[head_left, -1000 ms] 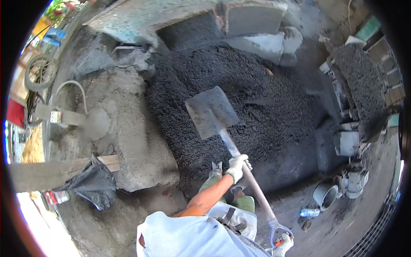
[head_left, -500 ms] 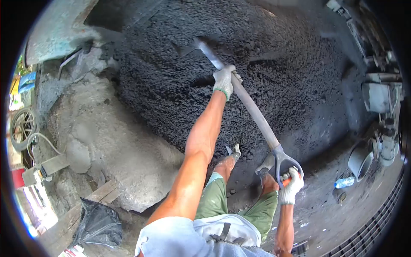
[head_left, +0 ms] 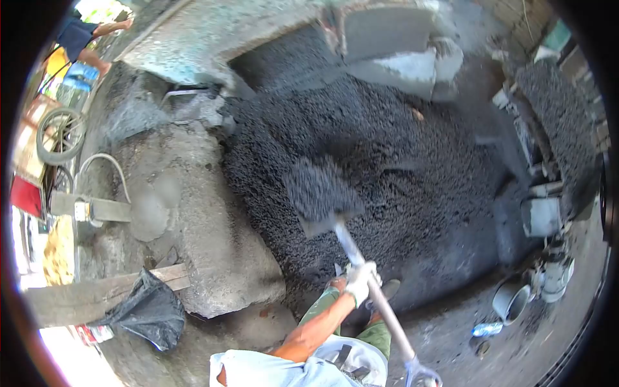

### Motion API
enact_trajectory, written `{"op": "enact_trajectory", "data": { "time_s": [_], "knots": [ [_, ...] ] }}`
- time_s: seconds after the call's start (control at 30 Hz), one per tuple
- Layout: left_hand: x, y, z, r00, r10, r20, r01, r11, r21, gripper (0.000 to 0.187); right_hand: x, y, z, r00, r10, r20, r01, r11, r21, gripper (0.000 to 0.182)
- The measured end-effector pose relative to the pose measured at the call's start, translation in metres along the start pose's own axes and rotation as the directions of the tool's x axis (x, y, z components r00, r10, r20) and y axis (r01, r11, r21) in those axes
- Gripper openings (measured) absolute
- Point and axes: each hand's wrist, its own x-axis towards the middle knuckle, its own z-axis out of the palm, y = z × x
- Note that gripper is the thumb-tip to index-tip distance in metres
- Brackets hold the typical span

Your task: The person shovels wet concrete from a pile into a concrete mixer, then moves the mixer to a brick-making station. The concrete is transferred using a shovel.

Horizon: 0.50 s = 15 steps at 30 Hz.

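Observation:
My left hand point(head_left: 361, 282), in a pale knit glove, is wrapped round the shaft of a shovel point(head_left: 387, 316) partway down its length. Dark, damp, crumbly material point(head_left: 319, 187) is heaped on the blade, which is held over a wide dark pile point(head_left: 412, 213). The D-shaped handle point(head_left: 420, 372) reaches the bottom edge of the view. Only a sliver of my right hand point(head_left: 431, 382) shows there at the grip, its fingers mostly cut off by the frame.
A rough concrete block point(head_left: 193, 226) borders the pile on the left, with a black plastic bag point(head_left: 151, 309) near it. On the right are a bucket point(head_left: 511, 302), a plastic bottle point(head_left: 487, 329) and machinery point(head_left: 554, 280). Another person's legs point(head_left: 97, 45) show at upper left.
The shovel blade was down in the pile and now carries a heaped load. Shovel and both hands appear lower in view, the right hand nearly out of frame. The camera has tilted up.

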Motion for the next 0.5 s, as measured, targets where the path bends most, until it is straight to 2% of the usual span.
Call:
{"op": "enact_trajectory", "data": {
  "time_s": [0.03,0.07,0.1,0.17,0.2,0.27,0.33,0.37,0.4,0.43,0.47,0.5],
  "knots": [
    [-0.009,-0.015,-0.014,0.995,-0.101,0.023,0.103,0.992,-0.072,0.018,-0.002,-0.001,0.009,1.0,0.02,0.014,-0.02,1.0,-0.015,0.023],
    [-0.019,-0.026,-0.03,0.99,-0.127,0.059,0.13,0.989,-0.066,0.017,-0.003,0.0,0.018,0.999,0.041,0.029,-0.04,0.999,-0.029,0.022],
    [-0.04,-0.026,-0.026,0.993,-0.084,-0.081,0.08,0.996,-0.049,0.015,0.0,0.002,0.031,0.998,0.05,0.047,-0.049,0.999,-0.023,0.022],
    [-0.054,-0.02,-0.031,0.99,-0.083,-0.114,0.076,0.995,-0.065,0.017,0.006,0.002,0.053,0.992,0.057,0.112,-0.055,0.998,-0.014,0.02],
    [-0.056,-0.011,-0.034,0.995,-0.061,-0.077,0.05,0.989,-0.139,0.016,0.009,0.001,0.06,0.988,0.055,0.144,-0.055,0.998,-0.003,0.02],
    [-0.067,0.027,-0.028,0.983,0.166,-0.081,-0.171,0.983,-0.064,0.015,0.016,-0.001,0.069,0.975,0.057,0.213,-0.068,0.997,0.045,0.019],
    [-0.09,0.096,-0.015,0.916,0.398,-0.041,-0.4,0.916,-0.028,0.014,0.025,-0.01,0.092,0.945,0.039,0.324,-0.087,0.987,0.134,0.017],
    [-0.106,0.143,-0.009,0.86,0.51,-0.002,-0.51,0.86,-0.029,0.014,0.027,-0.015,0.112,0.92,0.033,0.391,-0.114,0.975,0.188,0.017],
    [-0.132,0.197,0.003,0.767,0.641,0.032,-0.637,0.766,-0.085,0.017,0.02,-0.028,0.14,0.888,0.019,0.46,-0.143,0.961,0.236,0.016],
    [-0.165,0.255,0.018,0.64,0.766,0.068,-0.76,0.643,-0.095,0.018,0.0,-0.048,0.171,0.845,-0.007,0.534,-0.161,0.95,0.267,0.016],
    [-0.201,0.316,0.032,0.521,0.846,0.112,-0.84,0.532,-0.11,0.017,-0.026,-0.076,0.209,0.804,-0.079,0.59,-0.088,0.964,0.249,0.014],
    [-0.238,0.371,0.043,0.343,0.921,0.183,-0.924,0.366,-0.111,0.019,-0.078,-0.125,0.226,0.677,-0.134,0.723,-0.156,0.935,0.319,0.016]
  ]
}}
